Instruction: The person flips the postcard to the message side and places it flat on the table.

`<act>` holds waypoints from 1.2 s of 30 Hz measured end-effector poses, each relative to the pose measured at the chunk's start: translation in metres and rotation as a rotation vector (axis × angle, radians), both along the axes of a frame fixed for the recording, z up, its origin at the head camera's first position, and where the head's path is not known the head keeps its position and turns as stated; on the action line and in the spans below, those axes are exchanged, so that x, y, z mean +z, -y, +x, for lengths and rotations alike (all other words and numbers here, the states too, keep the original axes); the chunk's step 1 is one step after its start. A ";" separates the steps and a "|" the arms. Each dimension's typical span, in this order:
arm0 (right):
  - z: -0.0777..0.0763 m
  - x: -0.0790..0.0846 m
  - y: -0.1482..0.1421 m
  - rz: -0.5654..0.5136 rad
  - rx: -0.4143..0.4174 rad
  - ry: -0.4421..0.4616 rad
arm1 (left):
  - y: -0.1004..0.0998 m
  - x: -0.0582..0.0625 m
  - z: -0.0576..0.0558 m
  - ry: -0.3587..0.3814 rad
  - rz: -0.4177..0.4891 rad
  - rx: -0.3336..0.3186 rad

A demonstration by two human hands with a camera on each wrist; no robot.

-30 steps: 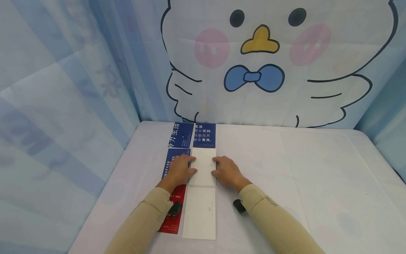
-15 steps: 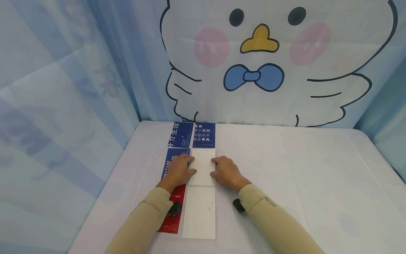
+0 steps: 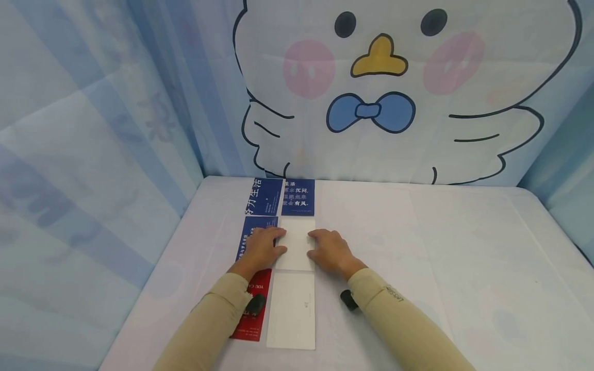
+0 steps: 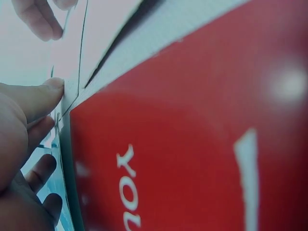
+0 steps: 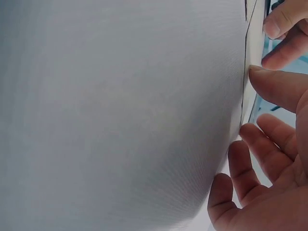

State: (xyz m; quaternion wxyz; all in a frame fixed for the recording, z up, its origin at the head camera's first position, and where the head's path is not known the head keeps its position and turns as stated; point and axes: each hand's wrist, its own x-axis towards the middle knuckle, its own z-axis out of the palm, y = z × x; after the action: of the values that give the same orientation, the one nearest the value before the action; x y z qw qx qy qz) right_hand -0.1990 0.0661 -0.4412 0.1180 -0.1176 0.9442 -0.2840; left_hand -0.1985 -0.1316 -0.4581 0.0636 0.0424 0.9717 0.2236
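Biggest thing in here is the pale blue backdrop [image 3: 371, 149] behind the surface, printed with a giant cartoon bird in a blue bow tie. Then there's the surface [image 3: 441, 268], whitish cloth, and I'll place everything off the middle white card [image 3: 296, 245] lying flat on it, between the person's hands.

Left tan sleeve [image 3: 199, 330] comes in from the near left of that card, right tan sleeve [image 3: 408, 324] from the near right. Left hand [image 3: 261, 250] is at the card's left edge, thumb and index spread apart with the tips touching it, the other fingers loosely bent. Right hand [image 3: 333, 251] mirrors that at the right edge: thumb and index apart, the rest relaxed. Neither one's pinching anything, fwiw.

Near white card [image 3: 293, 312] lies just on the near side of the middle one, faint small print on it. Near-left is a red card [image 3: 250, 330], partly under the left wrist; directly left, a blue card [image 3: 255, 222], half hidden by the left hand. Just beyond is another blue one, the far right card [image 3: 298, 198], with the far left card [image 3: 264, 198] next to it, both with white lettering.

Tiniest: black gadgets at the wrists, one near-left [image 3: 256, 305], one near-right [image 3: 349, 300].
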 end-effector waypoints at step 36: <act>0.003 0.000 0.001 0.028 0.004 0.019 | 0.003 0.006 0.001 0.063 0.000 0.032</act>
State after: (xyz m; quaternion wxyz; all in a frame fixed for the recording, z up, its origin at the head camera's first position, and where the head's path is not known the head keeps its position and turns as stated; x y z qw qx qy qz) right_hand -0.1958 0.0651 -0.4415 0.1290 -0.1151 0.9467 -0.2718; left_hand -0.1974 -0.1349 -0.4523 0.0908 0.0199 0.9697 0.2258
